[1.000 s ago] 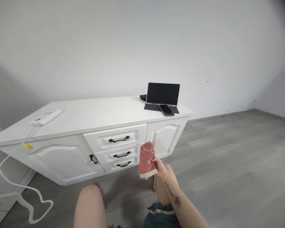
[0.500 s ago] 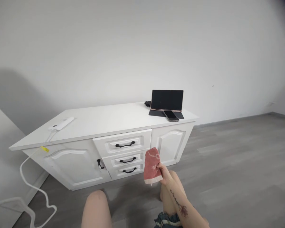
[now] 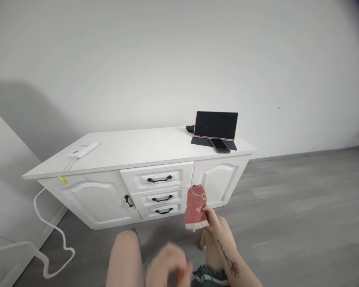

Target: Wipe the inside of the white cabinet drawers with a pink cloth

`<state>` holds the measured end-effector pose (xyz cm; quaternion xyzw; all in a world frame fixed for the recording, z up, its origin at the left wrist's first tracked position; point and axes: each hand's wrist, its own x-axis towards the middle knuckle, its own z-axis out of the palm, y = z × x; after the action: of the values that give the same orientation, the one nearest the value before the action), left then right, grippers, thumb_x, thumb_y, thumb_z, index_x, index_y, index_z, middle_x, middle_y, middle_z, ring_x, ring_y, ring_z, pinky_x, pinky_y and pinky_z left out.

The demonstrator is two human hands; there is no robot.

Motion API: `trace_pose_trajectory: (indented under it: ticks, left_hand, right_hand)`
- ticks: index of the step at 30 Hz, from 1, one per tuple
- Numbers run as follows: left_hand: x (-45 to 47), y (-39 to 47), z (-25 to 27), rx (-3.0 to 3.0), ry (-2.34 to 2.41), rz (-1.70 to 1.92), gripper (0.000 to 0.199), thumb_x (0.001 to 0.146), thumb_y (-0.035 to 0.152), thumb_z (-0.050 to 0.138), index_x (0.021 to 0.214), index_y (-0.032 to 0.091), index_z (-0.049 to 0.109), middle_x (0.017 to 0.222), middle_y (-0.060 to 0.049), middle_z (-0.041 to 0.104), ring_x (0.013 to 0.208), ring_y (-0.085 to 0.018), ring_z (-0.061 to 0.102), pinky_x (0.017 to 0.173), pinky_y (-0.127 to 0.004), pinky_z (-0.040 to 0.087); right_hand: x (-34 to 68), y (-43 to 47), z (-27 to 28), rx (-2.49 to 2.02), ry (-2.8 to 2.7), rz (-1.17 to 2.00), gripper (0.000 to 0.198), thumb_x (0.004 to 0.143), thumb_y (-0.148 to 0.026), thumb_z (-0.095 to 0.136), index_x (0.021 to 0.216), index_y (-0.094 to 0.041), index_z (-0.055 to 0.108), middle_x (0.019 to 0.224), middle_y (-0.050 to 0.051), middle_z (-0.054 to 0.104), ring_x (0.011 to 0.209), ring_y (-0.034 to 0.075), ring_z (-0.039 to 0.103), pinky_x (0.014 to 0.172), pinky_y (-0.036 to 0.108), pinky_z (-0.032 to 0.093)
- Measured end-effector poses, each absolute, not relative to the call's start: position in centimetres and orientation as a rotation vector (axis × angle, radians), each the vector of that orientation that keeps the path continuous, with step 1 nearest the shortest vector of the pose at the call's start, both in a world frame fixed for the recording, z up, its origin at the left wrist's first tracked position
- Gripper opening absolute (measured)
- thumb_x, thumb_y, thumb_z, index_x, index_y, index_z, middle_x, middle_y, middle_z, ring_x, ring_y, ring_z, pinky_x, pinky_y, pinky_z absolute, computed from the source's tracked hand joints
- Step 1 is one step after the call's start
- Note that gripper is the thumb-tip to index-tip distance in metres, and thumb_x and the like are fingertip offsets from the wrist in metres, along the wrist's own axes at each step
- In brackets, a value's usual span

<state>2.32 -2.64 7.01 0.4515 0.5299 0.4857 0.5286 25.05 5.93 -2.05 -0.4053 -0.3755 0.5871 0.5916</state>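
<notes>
A small red towel (image 3: 196, 205) with pale ring patterns and a white lower border hangs in front of the cabinet. My right hand (image 3: 211, 218) grips it by its right edge, the thumb lying on the near face and the other fingers hidden behind. Low in the view, between my knees, is my left hand (image 3: 169, 263), smeared by motion. Its fingers look bent, but whether anything is in them does not show. It is apart from the towel.
The white cabinet (image 3: 137, 145) has drawers and doors with black handles. On top are a tablet (image 3: 215, 124) on its stand, a phone (image 3: 219, 146), a dark item (image 3: 190, 129) behind, and a white power strip (image 3: 86, 149) whose cable (image 3: 52, 226) hangs down to the left.
My left hand has come into view from below. My right hand still holds the towel in nearly the same pose. The whole view has shifted slightly.
</notes>
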Motion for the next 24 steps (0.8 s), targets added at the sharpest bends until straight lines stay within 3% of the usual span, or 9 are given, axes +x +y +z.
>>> trace_pose_trajectory:
  ticks: [3, 6, 10, 16, 20, 24]
  left_hand:
    - [1.6, -0.5, 6.4, 1.156, 1.293, 1.217, 0.017, 0.07, 0.033, 0.08, 0.08, 0.028, 0.068, 0.067, -0.001, 0.064, 0.062, -0.019, 0.059, 0.061, -0.031, 0.05]
    - [0.4, 3.6, 4.8, 1.148, 1.382, 1.33, 0.011, 0.074, 0.03, 0.075, 0.075, 0.024, 0.067, 0.051, 0.003, 0.055, 0.051, -0.016, 0.053, 0.051, -0.026, 0.042]
    - [-1.1, 9.0, 3.4, 1.003, 1.373, 1.387, 0.003, 0.077, 0.021, 0.069, 0.078, 0.019, 0.068, 0.052, 0.002, 0.059, 0.049, -0.014, 0.056, 0.051, -0.023, 0.043]
    - [-1.9, 14.7, 4.3, 0.469, 1.295, 1.369, 0.01, 0.078, 0.005, 0.064, 0.079, 0.016, 0.064, 0.054, 0.004, 0.057, 0.045, -0.008, 0.055, 0.049, -0.018, 0.043]
    - [-2.1, 17.2, 4.7, 0.338, 1.253, 1.345, 0.024, 0.075, -0.008, 0.06, 0.074, 0.016, 0.058, 0.059, 0.002, 0.06, 0.051, -0.006, 0.058, 0.058, -0.016, 0.049]
    - [-2.0, 18.9, 5.5, 0.248, 1.169, 1.281, 0.018, 0.082, -0.001, 0.058, 0.074, 0.015, 0.059, 0.068, -0.006, 0.065, 0.063, -0.012, 0.065, 0.065, -0.022, 0.054]
  right_hand:
    - [24.7, 7.0, -1.9, -0.905, -0.827, 1.412, 0.004, 0.064, -0.03, 0.059, 0.063, -0.03, 0.055, 0.071, 0.001, 0.068, 0.077, 0.026, 0.065, 0.075, 0.04, 0.053]
    - [25.1, 6.7, -2.1, -0.852, -0.729, 1.477, 0.008, 0.064, -0.033, 0.061, 0.063, -0.029, 0.054, 0.069, 0.002, 0.069, 0.075, 0.026, 0.066, 0.074, 0.041, 0.054]
    - [26.8, 5.2, -3.0, -0.855, -0.459, 1.566, 0.01, 0.057, -0.03, 0.065, 0.065, -0.028, 0.058, 0.062, 0.0, 0.068, 0.062, 0.025, 0.066, 0.069, 0.042, 0.055]
    - [28.3, 3.0, -4.1, -0.822, -0.255, 1.569, 0.021, 0.051, -0.022, 0.067, 0.071, -0.025, 0.062, 0.067, -0.001, 0.071, 0.061, 0.023, 0.066, 0.068, 0.041, 0.057]
    - [28.1, 3.1, -4.4, -0.849, -0.176, 1.554, 0.027, 0.044, -0.019, 0.07, 0.068, -0.024, 0.058, 0.064, -0.004, 0.068, 0.057, 0.02, 0.065, 0.069, 0.038, 0.057]
    - [28.0, 4.6, -4.6, -0.929, -0.19, 1.562, 0.022, 0.046, -0.027, 0.068, 0.065, -0.026, 0.057, 0.062, -0.002, 0.066, 0.055, 0.019, 0.063, 0.062, 0.035, 0.056]
